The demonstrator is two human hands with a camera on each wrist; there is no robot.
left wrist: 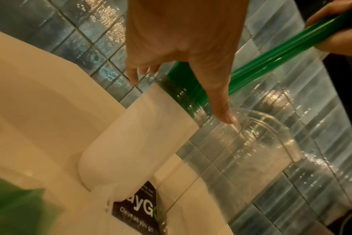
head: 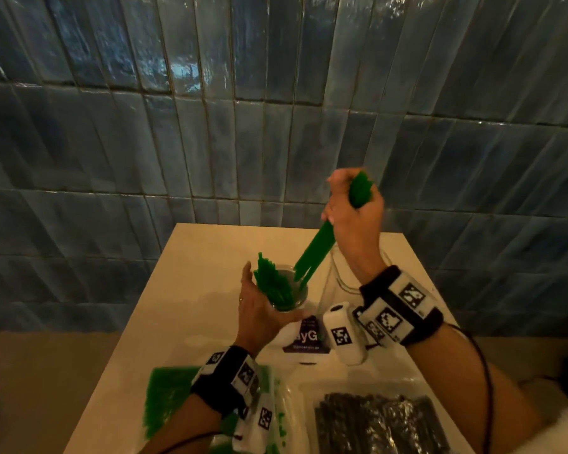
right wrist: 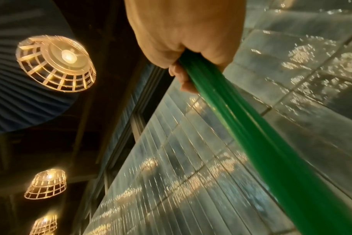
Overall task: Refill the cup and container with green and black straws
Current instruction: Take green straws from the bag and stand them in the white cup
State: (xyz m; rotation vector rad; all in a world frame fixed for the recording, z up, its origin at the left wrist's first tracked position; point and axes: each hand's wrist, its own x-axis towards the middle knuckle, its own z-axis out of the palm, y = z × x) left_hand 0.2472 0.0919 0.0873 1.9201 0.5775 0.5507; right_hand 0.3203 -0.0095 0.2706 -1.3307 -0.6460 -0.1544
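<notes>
A clear cup (head: pixel 297 294) stands mid-table with several green straws (head: pixel 273 283) leaning in it. My left hand (head: pixel 259 312) wraps its near side, thumb along the rim; in the left wrist view the left hand (left wrist: pixel 181 39) straddles the cup (left wrist: pixel 147 135). My right hand (head: pixel 354 217) is raised above the cup's right side and grips a bundle of green straws (head: pixel 312 253), tilted so the lower ends dip into the cup's mouth. In the right wrist view the right hand (right wrist: pixel 181 31) is fisted round the bundle (right wrist: pixel 251 135). An empty clear container (head: pixel 332 283) stands right of the cup.
On the pale table (head: pixel 194 273) a bag of green straws (head: pixel 168 398) lies near left and a pack of black straws (head: pixel 374 421) near right. A white item with a dark label (head: pixel 305 339) sits in front of the cup. A blue tiled wall (head: pixel 276 126) backs the table.
</notes>
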